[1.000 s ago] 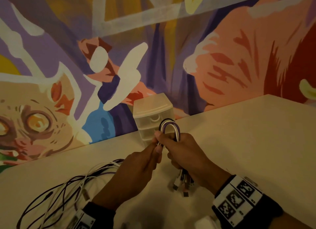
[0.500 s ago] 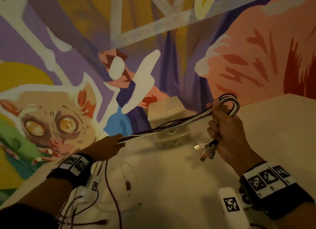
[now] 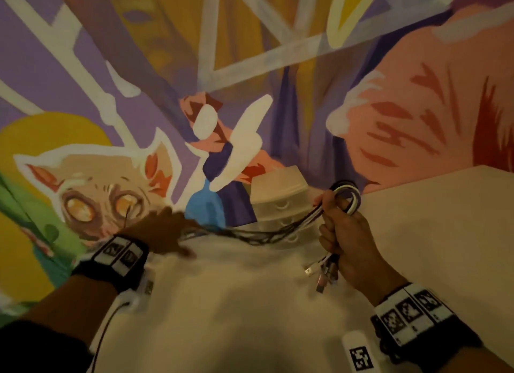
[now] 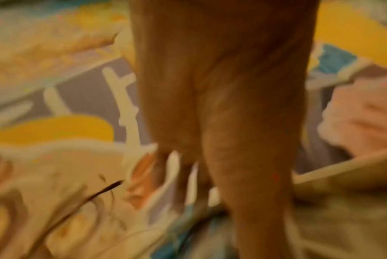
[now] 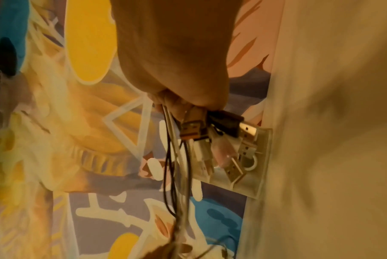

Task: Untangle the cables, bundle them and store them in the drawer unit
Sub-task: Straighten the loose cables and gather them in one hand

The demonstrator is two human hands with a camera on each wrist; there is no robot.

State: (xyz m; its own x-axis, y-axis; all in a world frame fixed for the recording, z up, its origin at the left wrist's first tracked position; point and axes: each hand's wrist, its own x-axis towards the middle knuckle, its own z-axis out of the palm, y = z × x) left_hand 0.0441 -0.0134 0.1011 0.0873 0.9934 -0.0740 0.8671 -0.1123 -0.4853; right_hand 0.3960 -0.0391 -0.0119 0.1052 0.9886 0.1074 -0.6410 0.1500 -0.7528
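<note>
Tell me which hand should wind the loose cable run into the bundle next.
Left, probably. The left hand holds the loose cable run; the right hand is busy gripping the folded loop and plugs.

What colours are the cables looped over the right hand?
White, black and purple cables, best in the head view.

Dim, warm yellowish light fills all three views, the left wrist view smeared by heavy blur, the head view bowed at its edges, with soft shadows at lower centre.
</note>
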